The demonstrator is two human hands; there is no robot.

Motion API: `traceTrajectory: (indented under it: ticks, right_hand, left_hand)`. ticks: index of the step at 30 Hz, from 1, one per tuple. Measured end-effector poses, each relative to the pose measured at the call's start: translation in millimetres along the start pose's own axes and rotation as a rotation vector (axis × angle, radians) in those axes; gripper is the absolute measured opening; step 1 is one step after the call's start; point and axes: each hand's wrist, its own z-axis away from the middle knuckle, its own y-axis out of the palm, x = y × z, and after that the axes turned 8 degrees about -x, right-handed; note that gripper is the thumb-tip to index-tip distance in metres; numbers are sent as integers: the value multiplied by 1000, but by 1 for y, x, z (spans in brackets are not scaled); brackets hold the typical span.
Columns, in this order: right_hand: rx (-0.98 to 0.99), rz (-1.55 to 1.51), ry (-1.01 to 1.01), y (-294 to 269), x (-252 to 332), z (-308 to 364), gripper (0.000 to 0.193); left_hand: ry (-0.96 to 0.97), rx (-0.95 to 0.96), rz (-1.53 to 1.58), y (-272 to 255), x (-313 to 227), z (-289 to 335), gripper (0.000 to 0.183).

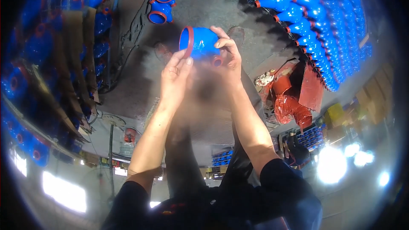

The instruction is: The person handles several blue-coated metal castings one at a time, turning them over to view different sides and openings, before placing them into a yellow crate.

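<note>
I read glossy blue on the held fitting (205, 41), red band around its wide mouth, red ring on its small port (217, 61). Loose fittings (162, 7) at the floor's (208, 10) far edge: same blue, red rims. Toward the floor's right edge I get massed fittings (313, 25), blue with red rings repeating in rows, plus a dull red panel (312, 88) and glossy red bundle (289, 108). Floor: grey, darker blotches. Sleeves (285, 181): near-black.
</note>
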Motion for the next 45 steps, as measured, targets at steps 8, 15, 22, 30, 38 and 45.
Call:
traceTrajectory:
  ticks: [8,15,22,30,38,45]
  right_hand:
    - [-36,132,-51,3,1,3,54]
    - [-101,192,13,6,2,7,54]
    - [-175,123,136,7,2,9,56]
    - [-146,239,148,8,5,10,52]
    - [-101,258,161,10,10,7,52]
    - [-58,430,96,8,5,7,54]
  left_hand:
    - [-52,135,-41,-10,-29,-19,28]
    - [-70,143,-141,-13,-34,-23,30]
    - [-32,151,-323,-13,-40,-25,36]
    - [536,60,-915,-19,-47,-30,28]
    - [309,123,-604,-30,-23,-37,19]
    - [335,169,-548,-34,-17,-37,21]
